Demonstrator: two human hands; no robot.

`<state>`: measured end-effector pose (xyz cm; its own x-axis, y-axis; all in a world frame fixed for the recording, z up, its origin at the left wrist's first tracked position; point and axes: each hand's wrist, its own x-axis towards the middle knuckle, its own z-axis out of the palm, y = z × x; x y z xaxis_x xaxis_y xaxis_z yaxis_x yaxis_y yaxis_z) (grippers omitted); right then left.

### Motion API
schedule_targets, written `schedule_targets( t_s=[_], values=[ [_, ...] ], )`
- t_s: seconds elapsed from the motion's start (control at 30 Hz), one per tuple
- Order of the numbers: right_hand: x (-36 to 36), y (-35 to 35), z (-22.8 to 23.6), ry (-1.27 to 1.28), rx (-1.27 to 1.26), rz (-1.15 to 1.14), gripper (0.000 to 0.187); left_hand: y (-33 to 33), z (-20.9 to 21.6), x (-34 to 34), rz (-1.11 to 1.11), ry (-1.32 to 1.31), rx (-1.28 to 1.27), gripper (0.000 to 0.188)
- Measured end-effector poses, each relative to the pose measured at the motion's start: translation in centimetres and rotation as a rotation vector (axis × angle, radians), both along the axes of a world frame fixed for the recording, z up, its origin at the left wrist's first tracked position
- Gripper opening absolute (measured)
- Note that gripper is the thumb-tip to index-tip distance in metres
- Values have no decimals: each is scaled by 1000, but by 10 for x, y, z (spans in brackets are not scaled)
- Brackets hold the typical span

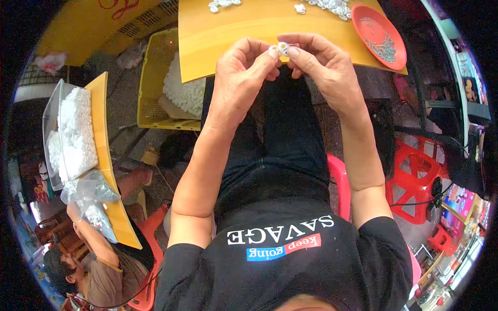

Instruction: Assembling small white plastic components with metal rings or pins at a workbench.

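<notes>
Above the near edge of the yellow table (228,31), my hands meet at the fingertips. My left hand (239,78) pinches a small white plastic piece (273,48) between thumb and forefinger. A similar small white ring-like piece (283,46) is pinched in my right hand (328,67). The two pieces sit side by side, touching or nearly so; whether they are joined I cannot tell. More white plastic pieces (332,6) lie in a heap at the far right of the table, with a few others (223,4) at the far left.
An orange-red plate (398,63) of small metal parts sits at the table's right edge. Beside the table is a yellow crate (148,122) of white pieces. At left, a person (98,269) reaches toward another table (120,217) with a clear bin (52,96). Red stools (412,176) stand at right.
</notes>
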<state>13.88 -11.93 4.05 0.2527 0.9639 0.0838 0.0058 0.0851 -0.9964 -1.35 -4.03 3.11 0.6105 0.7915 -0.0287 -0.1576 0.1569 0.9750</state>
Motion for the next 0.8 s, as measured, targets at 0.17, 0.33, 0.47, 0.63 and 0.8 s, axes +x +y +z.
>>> schedule_targets(
  t_s=[0.17, 0.33, 0.47, 0.63, 0.8],
  values=[
    [0, 1, -3, 8, 24, -14, 28, 2, -4, -1, -5, -25, -83, 24],
    [-1, 1, -4, -15, 51, -53, 27, 4, -7, 0, -18, -91, -107, 22],
    [-3, 2, -7, 5, 58, -56, 27, 3, -7, 1, -9, -94, -116, 21],
    [-12, 2, -2, 120, 59, -52, 26, 3, -8, 2, 8, -90, -100, 20],
    [-14, 7, -8, 117, 37, -76, 25, 4, -10, 2, 16, -92, -112, 19]
  ],
)
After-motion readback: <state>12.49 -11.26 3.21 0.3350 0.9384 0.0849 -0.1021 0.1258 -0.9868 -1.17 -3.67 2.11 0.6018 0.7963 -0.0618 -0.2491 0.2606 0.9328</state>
